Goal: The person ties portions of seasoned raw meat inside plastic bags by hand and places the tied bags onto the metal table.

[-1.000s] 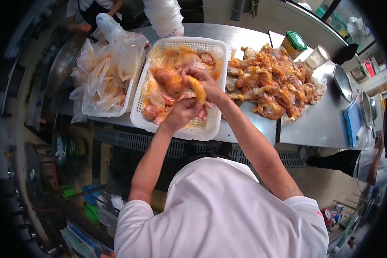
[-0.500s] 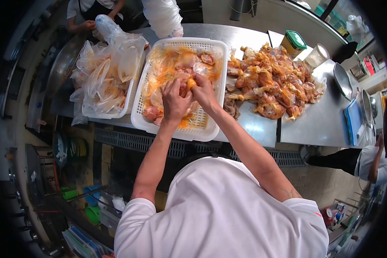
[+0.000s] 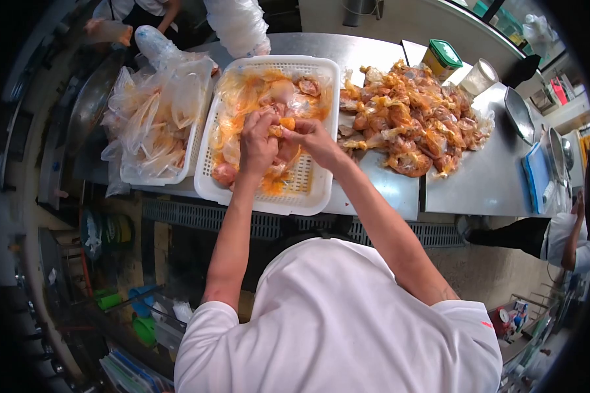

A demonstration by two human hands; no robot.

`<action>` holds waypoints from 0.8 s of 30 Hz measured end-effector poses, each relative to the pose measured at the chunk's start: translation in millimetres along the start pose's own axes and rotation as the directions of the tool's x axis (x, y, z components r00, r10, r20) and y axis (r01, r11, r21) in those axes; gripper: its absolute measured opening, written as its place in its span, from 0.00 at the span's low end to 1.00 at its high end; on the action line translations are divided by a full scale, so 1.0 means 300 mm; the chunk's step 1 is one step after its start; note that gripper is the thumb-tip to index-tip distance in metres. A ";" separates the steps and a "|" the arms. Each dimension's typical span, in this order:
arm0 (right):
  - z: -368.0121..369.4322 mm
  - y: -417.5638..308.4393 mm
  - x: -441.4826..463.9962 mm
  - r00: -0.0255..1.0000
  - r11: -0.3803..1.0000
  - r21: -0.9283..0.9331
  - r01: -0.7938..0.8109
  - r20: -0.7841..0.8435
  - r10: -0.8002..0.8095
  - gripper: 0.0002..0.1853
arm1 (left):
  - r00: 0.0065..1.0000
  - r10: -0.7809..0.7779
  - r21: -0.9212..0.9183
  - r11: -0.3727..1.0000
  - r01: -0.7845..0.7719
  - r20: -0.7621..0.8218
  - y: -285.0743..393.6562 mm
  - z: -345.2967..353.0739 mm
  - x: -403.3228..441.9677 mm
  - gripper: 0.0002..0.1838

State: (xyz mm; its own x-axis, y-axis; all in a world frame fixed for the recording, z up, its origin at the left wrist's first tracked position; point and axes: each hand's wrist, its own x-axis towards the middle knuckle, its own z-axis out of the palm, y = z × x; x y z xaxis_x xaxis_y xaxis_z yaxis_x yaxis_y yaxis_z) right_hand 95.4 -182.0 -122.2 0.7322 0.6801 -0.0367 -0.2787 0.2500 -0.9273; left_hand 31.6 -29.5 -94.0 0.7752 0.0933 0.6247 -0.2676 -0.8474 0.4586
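My left hand (image 3: 260, 141) and my right hand (image 3: 313, 139) are close together over a white perforated basket (image 3: 204, 164). Fingers of both are closed on an orange-stained plastic bag (image 3: 286, 122), its bunched end showing between them. What the bag holds is mostly hidden by my hands. Under and around them, the basket contains pieces of raw meat (image 3: 225, 173) and clear plastic smeared with orange liquid. To the right, a heap of orange-stained bagged meat (image 3: 413, 121) lies on the steel table (image 3: 390, 190).
A white tub (image 3: 154, 180) heaped with clear plastic bags (image 3: 157, 111) stands left of the basket. Behind are a stack of wrapped plastic (image 3: 239, 26) and a green-lidded container (image 3: 443, 57). A co-worker (image 3: 137, 13) stands at upper left, another person (image 3: 564, 242) at far right.
My hands have risen slightly and turned, and the orange bag end now shows higher between them. The co-worker at upper left has moved a blurred pinkish thing outward. The view has shifted a little.
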 end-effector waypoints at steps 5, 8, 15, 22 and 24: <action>0.013 -0.026 -0.096 0.892 0.847 -0.497 0.186 -0.276 -0.358 0.12 | 0.874 -0.339 -0.369 0.808 0.460 0.349 0.093 -0.017 -0.024 0.11; 0.052 -0.021 -0.132 0.775 0.687 -0.692 0.223 -0.302 -0.556 0.13 | 0.974 -0.186 -0.288 0.933 0.217 0.133 0.135 0.061 -0.036 0.09; -0.222 -0.129 -0.162 0.585 0.618 -0.765 0.181 -0.422 -0.693 0.10 | 0.920 -0.336 -0.537 0.748 0.390 0.200 0.208 0.064 -0.040 0.08; -0.619 -0.257 -0.242 0.311 0.250 -0.955 -0.159 -0.289 -0.905 0.21 | 0.887 -0.458 -0.585 0.702 0.406 0.066 -0.049 -0.086 -0.114 0.05; -0.558 -0.223 -0.211 0.593 0.061 -0.639 -0.767 -0.742 -0.312 0.53 | 0.891 -0.450 -0.501 0.759 0.415 0.056 -0.131 -0.124 -0.165 0.07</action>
State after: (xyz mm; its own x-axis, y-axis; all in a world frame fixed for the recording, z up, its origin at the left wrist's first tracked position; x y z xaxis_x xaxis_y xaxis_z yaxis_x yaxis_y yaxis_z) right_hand 171.7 -357.1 -120.0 0.9826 -0.1857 -0.0089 -0.1813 -0.9466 -0.2668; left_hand -17.7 18.6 -119.4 0.8432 0.4356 0.3150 -0.1681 -0.3430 0.9242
